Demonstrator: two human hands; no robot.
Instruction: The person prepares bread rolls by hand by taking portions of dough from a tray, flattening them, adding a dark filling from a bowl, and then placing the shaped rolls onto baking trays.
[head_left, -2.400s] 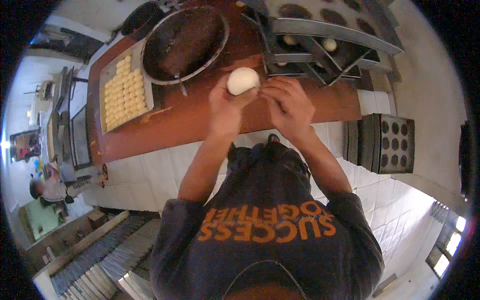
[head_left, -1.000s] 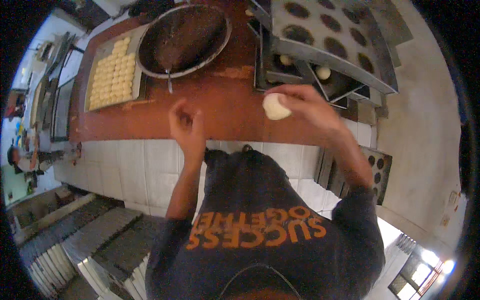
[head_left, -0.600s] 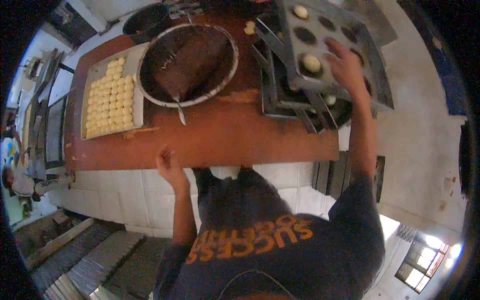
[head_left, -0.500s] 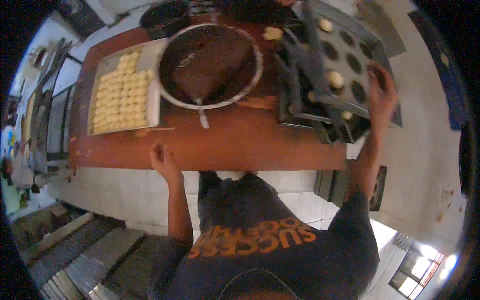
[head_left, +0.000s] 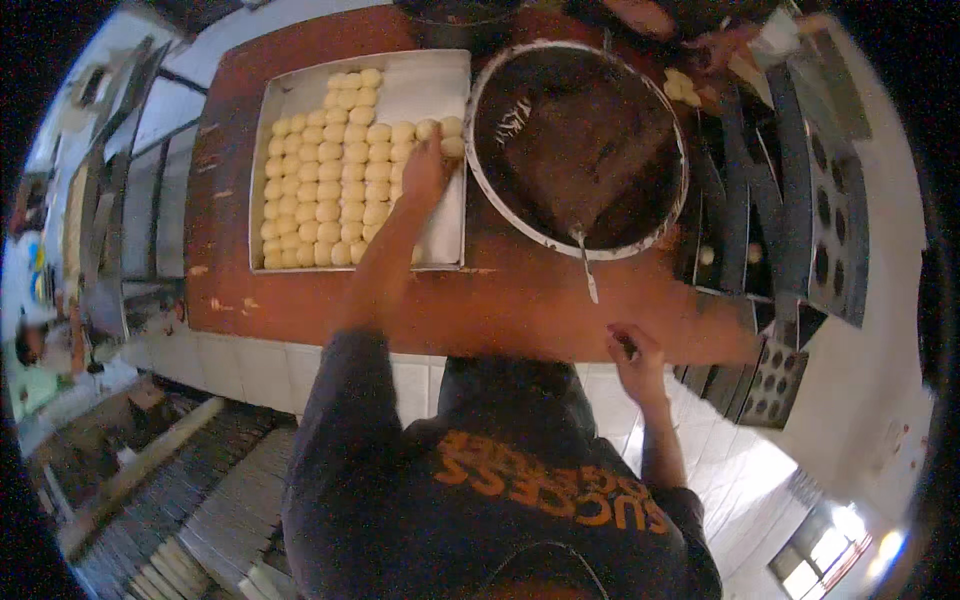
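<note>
In a shallow metal tray (head_left: 259, 190), pale yellow dough balls (head_left: 328, 180) lie packed in rows. Over the tray's right side reaches my left hand (head_left: 427, 170), its fingers closed around a dough ball (head_left: 428, 130) at the edge of the rows. To the right stands a big round bowl (head_left: 478, 165) of dark brown filling (head_left: 590, 140). A tool with a slim light handle (head_left: 591, 280) sticks out over the bowl's near rim. My right hand (head_left: 637, 355) hovers by the table's front edge, loosely curled and empty, with a gap between thumb and fingers.
Dark baking pans with round cups (head_left: 825, 210) are stacked at the table's right, a few dough balls in them. Another person's hand (head_left: 715, 50) is at the far right, near a small dough clump (head_left: 682, 88). A dark tub (head_left: 460, 12) stands at the back.
My view has turned left. My left hand has gone from the table's front edge into the tray onto a dough ball. My right hand has left the cupped pan and come back toward me.
</note>
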